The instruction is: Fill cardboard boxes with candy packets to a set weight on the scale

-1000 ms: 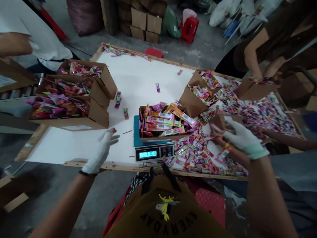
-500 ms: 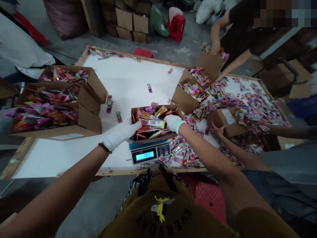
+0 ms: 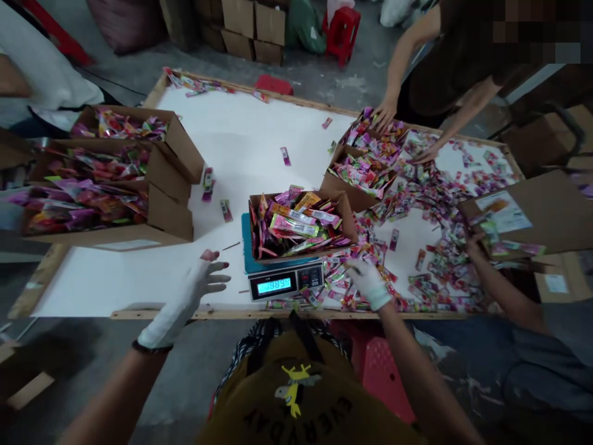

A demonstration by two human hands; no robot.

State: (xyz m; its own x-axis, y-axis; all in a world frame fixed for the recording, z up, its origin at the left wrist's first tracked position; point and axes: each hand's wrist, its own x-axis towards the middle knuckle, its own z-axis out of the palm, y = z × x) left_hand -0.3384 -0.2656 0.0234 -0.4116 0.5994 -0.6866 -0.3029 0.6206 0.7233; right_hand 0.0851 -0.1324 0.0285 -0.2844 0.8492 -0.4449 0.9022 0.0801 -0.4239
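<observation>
My left hand, in a white glove with bare fingertips, is held open over the table's front edge, fingers spread and holding nothing. My right hand, gloved too, is at the loose candy packets right of the scale; its slightly bent fingers look apart, with nothing visible in them. Between my hands a cardboard box full of colourful packets sits on a digital scale with a teal platform. Its lit display is too blurred to read surely.
Filled cardboard boxes stand at left; another filled box is at back right. Packets spread over the table's right side. One co-worker's hands are at the far edge; another's arm is beside a tilted carton.
Both my hands have left the box: the left drew back toward me, the right moved to the loose packets. The far co-worker's carton came down; the right co-worker's carton moved right and tilted.
</observation>
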